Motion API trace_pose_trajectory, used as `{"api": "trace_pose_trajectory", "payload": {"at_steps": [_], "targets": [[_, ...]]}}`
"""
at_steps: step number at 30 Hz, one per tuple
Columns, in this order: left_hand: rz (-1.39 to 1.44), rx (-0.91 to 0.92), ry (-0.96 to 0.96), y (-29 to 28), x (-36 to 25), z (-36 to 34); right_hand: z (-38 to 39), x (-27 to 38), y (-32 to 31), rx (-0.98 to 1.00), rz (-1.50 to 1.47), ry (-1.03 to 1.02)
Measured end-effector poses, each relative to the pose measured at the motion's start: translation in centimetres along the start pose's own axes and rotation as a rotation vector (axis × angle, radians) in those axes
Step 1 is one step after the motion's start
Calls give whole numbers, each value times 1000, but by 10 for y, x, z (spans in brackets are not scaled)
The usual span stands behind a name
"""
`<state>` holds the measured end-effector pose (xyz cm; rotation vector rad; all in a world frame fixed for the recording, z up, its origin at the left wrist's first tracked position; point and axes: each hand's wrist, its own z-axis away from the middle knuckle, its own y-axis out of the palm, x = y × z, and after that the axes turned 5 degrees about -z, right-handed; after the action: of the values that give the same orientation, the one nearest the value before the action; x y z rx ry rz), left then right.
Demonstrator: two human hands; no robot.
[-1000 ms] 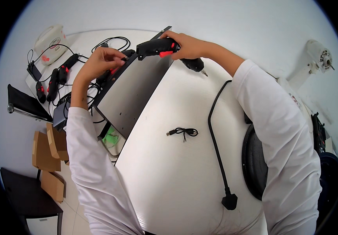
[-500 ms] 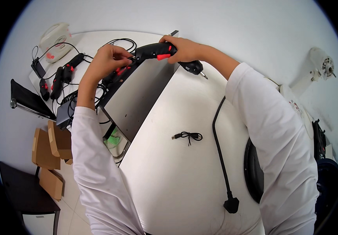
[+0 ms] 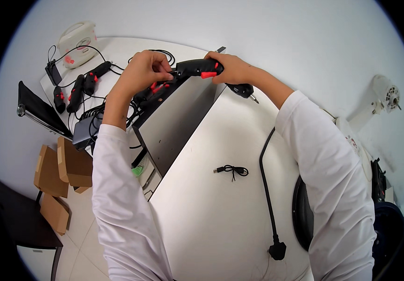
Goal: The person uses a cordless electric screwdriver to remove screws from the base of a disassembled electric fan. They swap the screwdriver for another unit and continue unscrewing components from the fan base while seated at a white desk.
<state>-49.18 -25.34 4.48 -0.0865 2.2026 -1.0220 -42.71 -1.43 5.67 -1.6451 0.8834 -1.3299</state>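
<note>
My right hand [image 3: 230, 68] grips a black handheld power tool with a red trigger [image 3: 196, 68], held above the far edge of the white table [image 3: 211, 210]. My left hand [image 3: 143, 70] pinches at the tool's front end, fingers closed on it. Another black tool [image 3: 242, 90] lies on the table just under my right wrist. Below my left hand, more black-and-red tools [image 3: 153, 92] rest by the top of a grey panel [image 3: 174, 124].
A small coiled black cable [image 3: 232, 170] and a thick black power cord with plug [image 3: 270, 196] lie on the table. A second white table at left holds several black-and-red tools [image 3: 78, 89], cables and a white appliance [image 3: 76, 38]. Cardboard boxes [image 3: 59, 173] sit on the floor.
The view has shifted slightly; both hands stay on the black tool, and my left hand has closed in on its front end.
</note>
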Motion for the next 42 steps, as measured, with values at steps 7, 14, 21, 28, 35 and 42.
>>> {"api": "trace_pose_trajectory", "payload": {"at_steps": [7,14,21,28,35,42], "targets": [[-52,38,36,3,-7,-4,3,4,-6,-8,48,22],[67,-33,83,9,-3,-7,10,15,-20,-20,103,44],[-41,31,88,10,-7,-8,9,9,-18,10,97,28],[-58,38,-10,5,-11,4,-4,14,-17,-2,40,-6],[-152,-196,95,-6,4,-3,-13,56,-37,-149,235,-376],[-71,-739,-402,-23,60,5,87,6,-106,94,495,14]]}}
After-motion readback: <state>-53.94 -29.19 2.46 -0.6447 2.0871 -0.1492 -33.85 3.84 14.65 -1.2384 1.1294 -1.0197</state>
